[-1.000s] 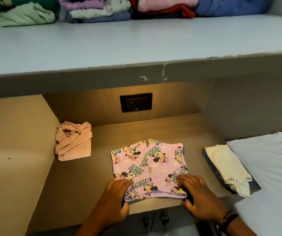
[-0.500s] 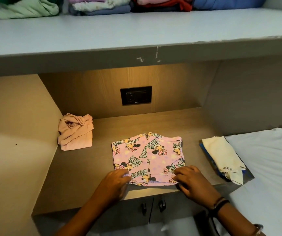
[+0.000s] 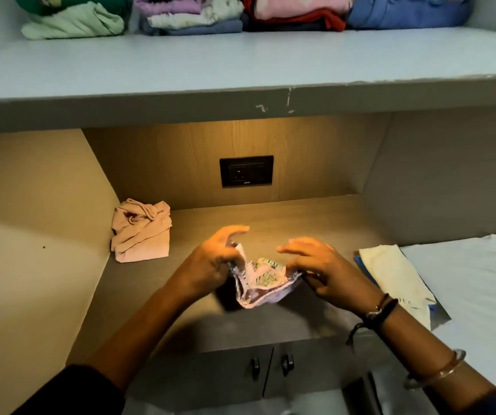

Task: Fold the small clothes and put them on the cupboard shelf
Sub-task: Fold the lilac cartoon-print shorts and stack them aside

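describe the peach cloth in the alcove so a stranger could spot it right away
Find the black wall socket at the back of the lit wooden alcove, then look down and left to the corner. The peach cloth lies there, loosely bundled. It is plain, unlike the printed pink garment held between both hands.

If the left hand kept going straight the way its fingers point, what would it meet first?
Probably nothing close: the left hand points up and right over bare counter; beyond lies the back wall near the black socket panel. Depth is uncertain.
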`<action>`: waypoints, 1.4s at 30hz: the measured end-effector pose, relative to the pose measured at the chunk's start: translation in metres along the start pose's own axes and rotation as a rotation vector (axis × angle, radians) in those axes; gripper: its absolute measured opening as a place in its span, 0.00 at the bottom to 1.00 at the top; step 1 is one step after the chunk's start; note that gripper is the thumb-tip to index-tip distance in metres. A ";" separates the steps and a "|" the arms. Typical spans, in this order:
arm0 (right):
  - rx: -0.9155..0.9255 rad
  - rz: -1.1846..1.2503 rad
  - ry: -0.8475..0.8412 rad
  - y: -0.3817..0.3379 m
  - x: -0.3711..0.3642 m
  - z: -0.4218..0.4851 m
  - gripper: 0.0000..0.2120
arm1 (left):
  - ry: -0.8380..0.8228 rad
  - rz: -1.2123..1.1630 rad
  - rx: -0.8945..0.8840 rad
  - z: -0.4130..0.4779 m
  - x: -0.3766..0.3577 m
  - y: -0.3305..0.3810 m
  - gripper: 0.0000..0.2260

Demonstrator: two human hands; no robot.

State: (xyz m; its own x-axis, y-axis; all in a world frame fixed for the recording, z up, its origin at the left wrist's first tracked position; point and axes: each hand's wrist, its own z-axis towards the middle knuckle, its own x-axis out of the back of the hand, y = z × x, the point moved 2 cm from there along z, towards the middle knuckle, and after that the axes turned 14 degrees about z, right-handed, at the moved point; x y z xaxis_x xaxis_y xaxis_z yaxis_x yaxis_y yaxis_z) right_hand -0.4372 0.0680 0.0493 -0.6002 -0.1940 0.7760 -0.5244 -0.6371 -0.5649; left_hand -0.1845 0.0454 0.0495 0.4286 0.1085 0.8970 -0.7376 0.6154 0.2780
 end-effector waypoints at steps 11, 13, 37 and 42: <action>-0.100 0.653 0.172 -0.019 0.020 0.038 0.06 | -0.036 -0.653 0.215 0.059 0.023 0.035 0.21; -0.134 0.705 0.198 -0.016 0.018 0.034 0.06 | -0.085 -0.591 0.253 0.059 0.025 0.034 0.21; -0.531 1.246 -0.217 0.055 -0.019 0.009 0.21 | -0.103 -0.637 0.408 0.074 0.039 0.000 0.11; -0.755 1.389 0.084 0.085 -0.022 -0.013 0.24 | -0.095 -0.763 0.830 0.019 -0.017 -0.033 0.10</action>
State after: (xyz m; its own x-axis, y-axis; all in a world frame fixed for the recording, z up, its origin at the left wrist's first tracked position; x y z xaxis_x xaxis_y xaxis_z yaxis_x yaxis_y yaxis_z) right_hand -0.4769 0.0280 -0.0196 -0.8653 -0.2290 -0.4458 0.2875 0.5018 -0.8158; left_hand -0.1769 0.0086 0.0315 0.8997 -0.1548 0.4080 -0.4339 -0.2171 0.8744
